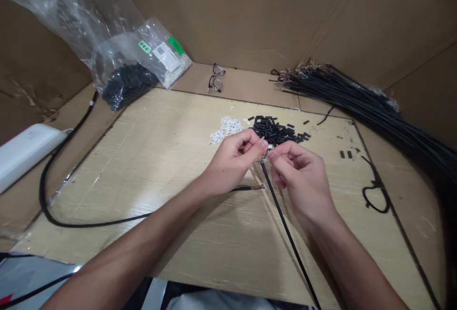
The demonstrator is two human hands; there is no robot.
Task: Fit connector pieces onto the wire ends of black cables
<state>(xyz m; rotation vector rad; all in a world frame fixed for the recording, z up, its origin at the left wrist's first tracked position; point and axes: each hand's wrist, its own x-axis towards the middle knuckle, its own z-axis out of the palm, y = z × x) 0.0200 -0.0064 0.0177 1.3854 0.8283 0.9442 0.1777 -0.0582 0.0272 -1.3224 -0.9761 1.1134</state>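
My left hand and my right hand meet over the middle of a pale wooden board. Their fingertips pinch the top end of a thin black cable, which runs down toward me between my forearms. A tiny pale piece shows between the fingertips; what it is I cannot tell. Just beyond the hands lie a small heap of white connector pieces and a heap of short black tube pieces.
A thick bundle of black cables fans across the right side. Clear plastic bags of parts lean at the back left. A white box and a looping black cord lie left. Cardboard walls enclose the board.
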